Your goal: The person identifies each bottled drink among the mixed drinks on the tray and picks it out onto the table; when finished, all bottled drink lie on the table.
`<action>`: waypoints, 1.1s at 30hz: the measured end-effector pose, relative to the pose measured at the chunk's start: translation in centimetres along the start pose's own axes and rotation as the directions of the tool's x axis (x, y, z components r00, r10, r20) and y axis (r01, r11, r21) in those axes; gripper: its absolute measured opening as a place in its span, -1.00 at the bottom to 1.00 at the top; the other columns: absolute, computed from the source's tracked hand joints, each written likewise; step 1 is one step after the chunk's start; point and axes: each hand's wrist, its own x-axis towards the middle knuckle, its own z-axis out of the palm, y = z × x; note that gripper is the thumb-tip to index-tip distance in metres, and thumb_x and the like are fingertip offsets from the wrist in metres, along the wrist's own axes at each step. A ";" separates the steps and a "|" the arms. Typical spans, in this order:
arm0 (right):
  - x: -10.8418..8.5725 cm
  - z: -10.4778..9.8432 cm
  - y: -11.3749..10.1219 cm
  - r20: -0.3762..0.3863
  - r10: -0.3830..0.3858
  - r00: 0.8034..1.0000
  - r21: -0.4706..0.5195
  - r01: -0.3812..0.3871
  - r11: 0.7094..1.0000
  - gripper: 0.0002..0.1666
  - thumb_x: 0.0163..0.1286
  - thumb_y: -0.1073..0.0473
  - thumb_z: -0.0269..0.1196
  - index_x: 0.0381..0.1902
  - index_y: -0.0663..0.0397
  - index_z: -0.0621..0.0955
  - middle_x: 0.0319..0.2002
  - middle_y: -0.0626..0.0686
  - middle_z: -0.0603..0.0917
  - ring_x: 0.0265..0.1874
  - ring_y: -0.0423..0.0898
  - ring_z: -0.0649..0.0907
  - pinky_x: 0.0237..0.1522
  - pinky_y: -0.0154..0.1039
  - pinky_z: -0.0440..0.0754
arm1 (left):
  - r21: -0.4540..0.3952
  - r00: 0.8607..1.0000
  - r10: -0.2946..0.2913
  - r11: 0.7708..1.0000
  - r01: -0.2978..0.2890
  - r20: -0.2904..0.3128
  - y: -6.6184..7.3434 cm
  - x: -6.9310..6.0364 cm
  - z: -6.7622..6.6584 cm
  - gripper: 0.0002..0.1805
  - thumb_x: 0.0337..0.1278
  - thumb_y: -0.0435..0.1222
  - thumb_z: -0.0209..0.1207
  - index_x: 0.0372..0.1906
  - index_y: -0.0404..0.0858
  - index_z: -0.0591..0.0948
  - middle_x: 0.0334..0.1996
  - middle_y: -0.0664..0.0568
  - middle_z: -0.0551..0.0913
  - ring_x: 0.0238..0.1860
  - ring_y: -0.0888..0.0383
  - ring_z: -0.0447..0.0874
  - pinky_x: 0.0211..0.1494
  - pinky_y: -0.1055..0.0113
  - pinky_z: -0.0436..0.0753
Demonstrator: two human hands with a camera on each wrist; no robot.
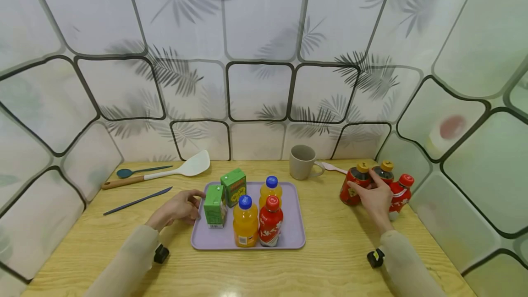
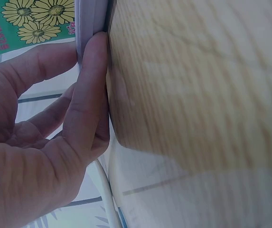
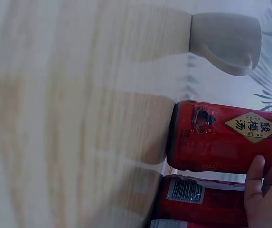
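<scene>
Wearing plain, pale beige long sleeves point(image 1: 128, 260) plus small black boxy devices point(image 1: 161, 254) strapped near both cuffs.

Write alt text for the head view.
A person's right hand grips a yellow-capped bottle beside two more bottles; the left hand holds the edge of a lilac tray bearing two green cartons, two orange drinks and a red bottle.

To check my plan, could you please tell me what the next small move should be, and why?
Probably lift the sour plum drink bottle toward the lilac tray: the right hand grips it, the left hand holds the tray's edge, and the tray's right side has bare space.
</scene>
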 end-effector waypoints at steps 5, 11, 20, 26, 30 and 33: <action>0.3 -0.1 0.0 -0.015 -0.003 1.000 -0.025 0.002 1.000 -0.06 0.00 -0.06 0.54 0.35 -0.03 0.48 -0.38 0.03 0.58 -0.47 -0.29 0.44 -0.50 -0.53 0.40 | 0.002 1.000 0.001 1.000 -0.001 0.001 0.0 0.0 0.0 -0.32 -0.14 -0.63 0.15 0.26 -0.40 0.40 -0.18 -0.19 0.41 -0.29 0.04 0.49 -0.34 0.21 0.73; 0.4 -0.1 0.0 -0.016 0.001 1.000 -0.010 -0.002 1.000 -0.07 0.01 -0.04 0.54 0.36 -0.02 0.47 -0.46 -0.01 0.60 -0.56 -0.35 0.46 -0.53 -0.54 0.44 | 0.000 1.000 -0.005 1.000 0.005 -0.003 0.1 -0.1 0.0 -0.32 -0.14 -0.63 0.15 0.26 -0.39 0.40 -0.18 -0.19 0.41 -0.29 0.04 0.49 -0.34 0.21 0.73; 0.4 -0.2 0.2 -0.016 -0.006 1.000 -0.021 0.005 1.000 -0.07 0.02 -0.04 0.53 0.36 -0.01 0.46 -0.54 -0.06 0.59 -0.61 -0.37 0.46 -0.55 -0.54 0.44 | 0.006 1.000 -0.001 1.000 0.001 -0.005 0.1 0.1 0.0 -0.32 -0.15 -0.64 0.15 0.25 -0.39 0.41 -0.19 -0.18 0.41 -0.28 0.04 0.48 -0.34 0.22 0.73; 0.5 -0.2 0.2 -0.023 -0.008 1.000 -0.019 0.007 1.000 -0.07 0.02 -0.04 0.53 0.36 -0.02 0.46 -0.56 -0.11 0.59 -0.62 -0.41 0.47 -0.50 -0.61 0.43 | 0.011 1.000 0.001 1.000 -0.001 -0.006 0.2 0.2 0.0 -0.32 -0.15 -0.63 0.15 0.26 -0.39 0.41 -0.17 -0.19 0.41 -0.27 0.04 0.48 -0.34 0.23 0.73; 0.5 -0.1 0.1 -0.026 -0.015 1.000 -0.023 0.015 1.000 -0.07 0.02 -0.03 0.53 0.36 0.00 0.47 -0.55 -0.10 0.59 -0.62 -0.42 0.47 -0.50 -0.62 0.42 | 0.008 1.000 -0.003 1.000 0.003 -0.004 0.2 0.1 0.0 -0.31 -0.15 -0.63 0.15 0.27 -0.40 0.39 -0.17 -0.20 0.41 -0.26 0.03 0.48 -0.33 0.22 0.74; 0.4 0.0 0.2 -0.035 -0.028 0.999 -0.023 0.027 0.999 -0.09 0.02 -0.01 0.53 0.35 0.01 0.47 -0.53 -0.05 0.61 -0.62 -0.42 0.46 -0.50 -0.62 0.42 | 0.009 1.000 -0.005 1.000 0.005 -0.004 0.2 0.0 0.0 -0.30 -0.15 -0.63 0.15 0.27 -0.41 0.39 -0.17 -0.20 0.41 -0.27 0.03 0.49 -0.33 0.21 0.74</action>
